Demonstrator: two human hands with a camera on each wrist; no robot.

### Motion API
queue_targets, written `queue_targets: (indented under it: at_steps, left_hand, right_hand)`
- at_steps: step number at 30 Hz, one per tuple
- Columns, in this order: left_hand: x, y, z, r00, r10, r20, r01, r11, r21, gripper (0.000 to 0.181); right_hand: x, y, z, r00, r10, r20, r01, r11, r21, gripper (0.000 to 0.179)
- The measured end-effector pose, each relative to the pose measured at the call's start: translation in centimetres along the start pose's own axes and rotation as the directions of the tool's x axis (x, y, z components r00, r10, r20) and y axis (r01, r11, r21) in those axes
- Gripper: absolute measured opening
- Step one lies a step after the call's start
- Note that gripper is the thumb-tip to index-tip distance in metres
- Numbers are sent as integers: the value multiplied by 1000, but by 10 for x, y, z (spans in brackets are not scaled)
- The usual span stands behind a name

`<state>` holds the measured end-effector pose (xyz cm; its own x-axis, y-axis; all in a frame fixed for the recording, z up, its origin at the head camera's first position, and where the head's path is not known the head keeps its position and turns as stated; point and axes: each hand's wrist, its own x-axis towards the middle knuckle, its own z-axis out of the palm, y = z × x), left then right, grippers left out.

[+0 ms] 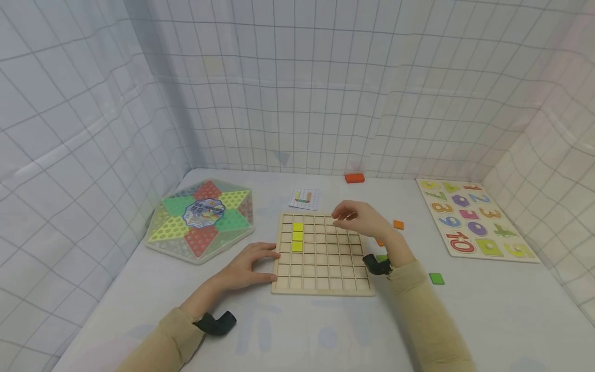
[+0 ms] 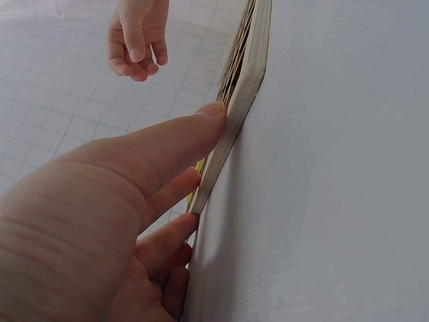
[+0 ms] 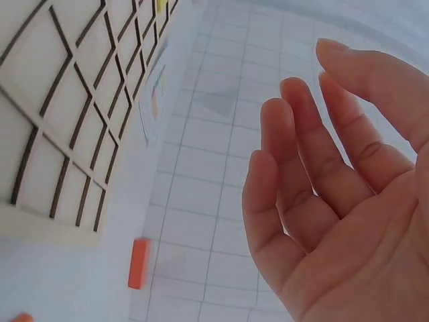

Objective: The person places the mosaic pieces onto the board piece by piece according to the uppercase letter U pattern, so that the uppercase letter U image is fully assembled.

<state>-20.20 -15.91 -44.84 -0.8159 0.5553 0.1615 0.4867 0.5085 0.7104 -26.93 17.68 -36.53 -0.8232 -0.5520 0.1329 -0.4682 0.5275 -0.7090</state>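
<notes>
A square wooden grid board lies on the table, with three yellow tiles in one column near its left side. My left hand rests at the board's left edge, thumb and fingertips touching the rim. In the left wrist view the thumb of that hand lies against the wooden side. Above the board's upper right part hovers my right hand, fingers loosely bent. The right wrist view shows nothing between that hand's thumb and fingers.
Behind the board lies a small pattern card and a red block. To the right are an orange tile, a green tile and a number puzzle board. A hexagonal star game board sits at left.
</notes>
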Motion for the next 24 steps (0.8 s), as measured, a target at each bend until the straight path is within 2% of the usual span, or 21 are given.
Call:
queue_targets:
  at_steps: [4, 7, 11, 17, 24]
  left_hand:
    - [0, -1, 0, 1000, -5, -2, 5, 1000, -5, 49]
    - [0, -1, 0, 1000, -6, -2, 6, 1000, -7, 50]
    - [0, -1, 0, 1000, -6, 0, 6, 1000, -5, 50]
    - [0, -1, 0, 1000, -2, 2, 2, 1000, -6, 50]
    - [-1, -1, 0, 1000, 1, -1, -1, 1000, -3, 50]
  right_hand:
    - [-15, 3, -14, 999, -2, -35, 1, 1000, -21, 18]
    - [-26, 15, -22, 999, -1, -51, -1, 999, -42, 19]
    - [-42, 22, -31, 997, 30, -73, -33, 998, -51, 20]
    - [-60, 38, -35, 993, 75, -86, -80, 995, -55, 26]
    - [-73, 52, -33, 991, 82, -106, -87, 995, -47, 24]
